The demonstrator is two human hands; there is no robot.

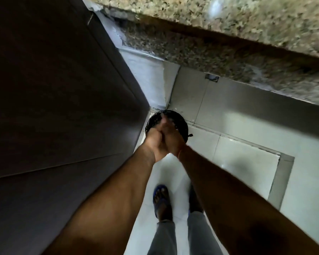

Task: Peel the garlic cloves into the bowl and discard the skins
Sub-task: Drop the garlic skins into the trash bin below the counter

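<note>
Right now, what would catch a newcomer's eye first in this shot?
Two hands pressed together, left hand against right hand, at centre, above a black-lined bin on the floor. A speckled granite counter runs across the upper right; a dark cabinet fills the left.

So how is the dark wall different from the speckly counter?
The dark panel is plain, smooth brown; the granite counter is speckled and pale. The panel stands upright on the left and reaches the floor; the counter juts out above the cabinets. Both edge the corner where the black bin sits.
</note>
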